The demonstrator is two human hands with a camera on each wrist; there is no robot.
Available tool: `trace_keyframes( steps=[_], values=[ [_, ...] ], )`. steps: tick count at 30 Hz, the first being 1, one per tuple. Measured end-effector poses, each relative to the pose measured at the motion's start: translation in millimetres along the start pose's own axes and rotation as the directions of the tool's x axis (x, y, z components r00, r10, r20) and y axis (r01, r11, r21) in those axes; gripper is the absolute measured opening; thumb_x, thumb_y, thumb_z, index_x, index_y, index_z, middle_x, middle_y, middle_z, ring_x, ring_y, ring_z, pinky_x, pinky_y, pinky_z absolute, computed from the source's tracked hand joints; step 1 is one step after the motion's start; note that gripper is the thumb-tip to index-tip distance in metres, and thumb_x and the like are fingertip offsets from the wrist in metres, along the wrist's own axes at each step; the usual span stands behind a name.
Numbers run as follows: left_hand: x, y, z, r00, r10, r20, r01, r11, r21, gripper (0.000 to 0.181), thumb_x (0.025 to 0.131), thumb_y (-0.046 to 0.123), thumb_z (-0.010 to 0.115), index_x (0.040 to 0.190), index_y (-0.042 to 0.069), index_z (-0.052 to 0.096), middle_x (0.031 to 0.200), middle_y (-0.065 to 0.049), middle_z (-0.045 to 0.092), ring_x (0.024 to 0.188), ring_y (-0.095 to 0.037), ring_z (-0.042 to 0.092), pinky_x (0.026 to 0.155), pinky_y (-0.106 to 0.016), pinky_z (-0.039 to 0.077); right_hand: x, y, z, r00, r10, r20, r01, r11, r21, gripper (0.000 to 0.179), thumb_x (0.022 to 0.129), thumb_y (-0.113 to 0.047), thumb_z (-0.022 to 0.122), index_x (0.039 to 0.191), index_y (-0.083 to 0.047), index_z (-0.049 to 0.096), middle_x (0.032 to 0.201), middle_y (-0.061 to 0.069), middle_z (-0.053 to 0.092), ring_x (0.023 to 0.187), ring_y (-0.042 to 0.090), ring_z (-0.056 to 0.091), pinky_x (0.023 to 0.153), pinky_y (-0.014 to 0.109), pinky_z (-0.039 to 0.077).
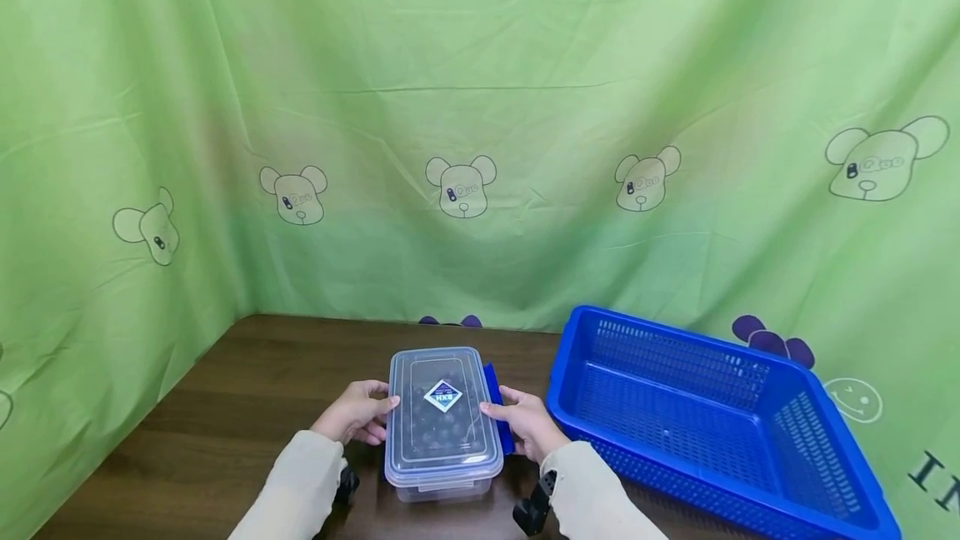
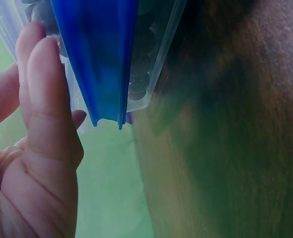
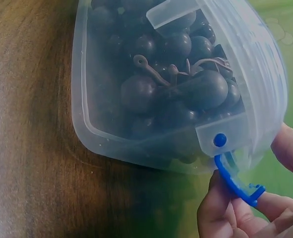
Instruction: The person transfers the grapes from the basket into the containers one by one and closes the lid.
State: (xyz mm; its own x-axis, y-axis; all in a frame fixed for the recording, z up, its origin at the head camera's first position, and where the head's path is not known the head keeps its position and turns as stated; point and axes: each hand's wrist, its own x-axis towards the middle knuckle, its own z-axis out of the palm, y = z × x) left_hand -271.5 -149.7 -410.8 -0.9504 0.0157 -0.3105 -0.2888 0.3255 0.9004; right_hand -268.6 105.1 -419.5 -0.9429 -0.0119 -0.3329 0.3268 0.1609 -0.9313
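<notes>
A clear plastic food container (image 1: 444,457) with a lid (image 1: 442,411) stands on the table between both hands. Dark round fruit like grapes (image 3: 201,94), with pale stems, fills it. My left hand (image 1: 360,413) has its thumb on the lid's left edge. In the left wrist view its fairly straight fingers (image 2: 49,84) reach the container beside a blue latch (image 2: 99,54). On the right, the other blue latch (image 3: 235,181) is swung outward. My right hand (image 1: 531,423) has its thumb on the lid's right edge and its fingers (image 3: 218,203) curled at that latch.
To the right of the container stands a large blue plastic basket (image 1: 660,432) with lattice walls. The brown wooden table (image 1: 210,423) ends at a green curtain (image 1: 540,107) behind and to the left.
</notes>
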Motion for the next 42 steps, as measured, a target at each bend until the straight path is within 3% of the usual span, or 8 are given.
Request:
trace_keyframes(
  steps=[7,15,20,31,37,42],
  values=[
    [1.6,-2.7,0.3,1.0,0.001,-0.002,-0.001,1.0,-0.009,0.046,0.096,0.012,0.059,0.134,-0.009,0.043,0.073,-0.014,0.061,0.044,-0.013,0.054,0.045,-0.024,0.049,0.5,-1.0,0.8,1.0,0.007,-0.016,-0.007,1.0,-0.003,0.073,0.085,-0.026,0.074,0.143,0.002,0.039,0.124,0.026,0.058,0.105,0.04,0.061,0.079,0.047,0.054],
    [0.8,-2.3,-0.6,1.0,-0.001,-0.005,0.001,1.0,-0.008,0.046,0.096,0.012,0.059,0.133,-0.01,0.043,0.074,-0.015,0.062,0.045,-0.014,0.055,0.046,-0.026,0.05,0.5,-3.0,3.7,1.0,0.008,-0.019,-0.008,1.0,-0.01,0.058,0.088,-0.02,0.071,0.136,0.001,0.048,0.103,0.016,0.065,0.089,0.029,0.061,0.073,0.043,0.055],
    [-0.2,-1.8,-0.9,1.0,-0.008,-0.01,0.008,1.0,-0.002,0.046,0.095,0.013,0.06,0.133,-0.009,0.044,0.075,-0.015,0.062,0.046,-0.015,0.056,0.047,-0.026,0.051,-0.4,-4.0,5.6,1.0,-0.005,-0.02,0.004,1.0,-0.024,0.056,0.088,-0.019,0.07,0.136,0.002,0.049,0.099,0.013,0.067,0.085,0.027,0.062,0.072,0.042,0.056],
    [1.1,-2.6,1.4,1.0,-0.004,-0.005,0.004,0.999,-0.038,0.046,0.095,0.013,0.06,0.133,-0.009,0.046,0.073,-0.014,0.061,0.043,-0.013,0.055,0.045,-0.025,0.05,-2.4,-15.0,7.8,0.998,-0.063,-0.024,0.06,0.99,-0.126,0.042,0.091,-0.005,0.064,0.128,0.009,0.052,0.094,0.015,0.068,0.074,0.022,0.067,0.066,0.04,0.057],
    [1.7,1.7,-2.6,1.0,0.009,0.014,-0.009,1.0,0.01,0.048,0.095,0.013,0.06,0.134,-0.011,0.046,0.07,-0.012,0.06,0.045,-0.013,0.056,0.047,-0.026,0.051,-5.3,-18.4,13.0,0.989,-0.135,-0.052,0.122,0.972,-0.202,0.035,0.089,-0.001,0.064,0.121,0.011,0.056,0.095,0.018,0.066,0.073,0.025,0.067,0.063,0.042,0.057],
    [0.3,2.4,-3.1,0.998,0.03,0.063,-0.033,0.998,0.045,0.049,0.096,0.012,0.058,0.136,-0.012,0.043,0.065,-0.01,0.057,0.044,-0.013,0.054,0.047,-0.026,0.051,-7.6,-22.5,12.9,0.99,-0.132,-0.057,0.114,0.963,-0.244,0.033,0.088,0.001,0.064,0.118,0.012,0.057,0.093,0.019,0.066,0.073,0.026,0.067,0.062,0.042,0.057]
  ],
)
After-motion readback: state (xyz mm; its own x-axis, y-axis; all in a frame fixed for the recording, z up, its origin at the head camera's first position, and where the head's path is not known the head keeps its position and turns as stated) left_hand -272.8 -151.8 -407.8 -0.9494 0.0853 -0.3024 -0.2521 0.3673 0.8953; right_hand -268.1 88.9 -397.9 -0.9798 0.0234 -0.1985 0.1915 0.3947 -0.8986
